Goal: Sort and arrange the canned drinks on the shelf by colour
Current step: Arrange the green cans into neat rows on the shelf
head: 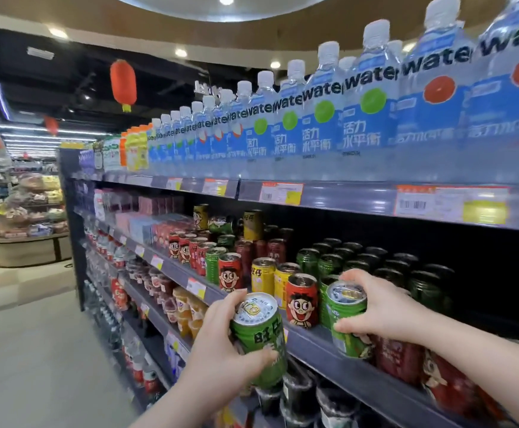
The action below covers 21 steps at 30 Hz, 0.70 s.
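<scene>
Left hand [221, 344] wrapped around a green can [259, 338], thumb along the near side, fingers curled over the rim and far side; can tilted, top leaning toward the camera, held in front of the shelf edge [360, 362] and clear of it. Right hand [384, 307] closed on a second green can [346, 316], fingers over the top rim, thumb pressed low on the label; this can upright at the shelf's front lip, whether resting on the board or lifted cannot be told. Between the two held cans, a red can with a cartoon face [302, 301] standing at the front edge. Just behind it, two yellow cans [262, 274], then another red cartoon can [230, 271] beside a green one [213, 264]. To the right, under the right forearm, more red cans [397, 359]. Further back on the right, a block of dark green cans [372, 264] in rows. Further left along the same shelf, a cluster of red cans [187, 248], with yellow and green ones stacked on top, colours mixed. Above, a shelf with price tags [281, 193] and a long row of blue-labelled water bottles [366, 118]. Below, shelves of jars and cups, blurred. Far left, a pale shop floor [29, 350], a round display stand [26, 223], a red lantern [123, 83] hanging from a dark ceiling with spotlights.
</scene>
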### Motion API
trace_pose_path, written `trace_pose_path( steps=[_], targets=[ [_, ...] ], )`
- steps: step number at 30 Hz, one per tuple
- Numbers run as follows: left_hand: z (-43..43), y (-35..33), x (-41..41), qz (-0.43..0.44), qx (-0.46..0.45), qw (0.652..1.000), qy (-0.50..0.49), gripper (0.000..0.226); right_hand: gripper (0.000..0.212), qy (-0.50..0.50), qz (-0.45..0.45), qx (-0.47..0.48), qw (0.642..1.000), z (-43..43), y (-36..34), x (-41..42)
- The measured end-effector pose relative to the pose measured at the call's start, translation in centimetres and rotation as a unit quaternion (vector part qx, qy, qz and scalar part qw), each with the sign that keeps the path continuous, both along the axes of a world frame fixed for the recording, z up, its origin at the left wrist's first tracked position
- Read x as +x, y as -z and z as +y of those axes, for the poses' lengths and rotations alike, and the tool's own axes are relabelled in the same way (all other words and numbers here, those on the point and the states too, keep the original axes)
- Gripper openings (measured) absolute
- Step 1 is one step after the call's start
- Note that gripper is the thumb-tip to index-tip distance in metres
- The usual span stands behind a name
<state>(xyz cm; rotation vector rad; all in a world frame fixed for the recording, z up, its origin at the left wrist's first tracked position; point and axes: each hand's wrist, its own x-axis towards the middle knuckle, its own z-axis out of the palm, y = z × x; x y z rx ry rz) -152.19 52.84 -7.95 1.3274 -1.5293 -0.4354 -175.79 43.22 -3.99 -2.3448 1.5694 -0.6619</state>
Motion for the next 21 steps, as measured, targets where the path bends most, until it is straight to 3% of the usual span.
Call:
trace_pose_path(
  steps=[6, 10, 15, 21],
  targets=[
    [-6.4, -0.1, -0.2, 0.005, -0.008, 0.999, 0.045, 0.078, 0.081, -0.018, 0.047, 0.037, 0.998, -2.9, 0.9, 0.1],
    [-9.7, 0.0, 0.3, 0.008, -0.005, 0.998, 0.069, 0.078, 0.094, 0.005, 0.138, 0.003, 0.99, -3.2, 1.4, 0.9],
    [-13.1, 0.5, 2.2, 0.028, -0.017, 0.994, 0.104, 0.078, 0.084, 0.056, 0.172, -0.039, 0.983, -3.9, 1.2, 3.1],
    [-16.5, 0.4, 5.3, 0.026, 0.003, 0.985, 0.168, 0.074, 0.082, 0.111, 0.181, 0.015, 0.977, -5.8, 1.0, 5.3]
  ],
)
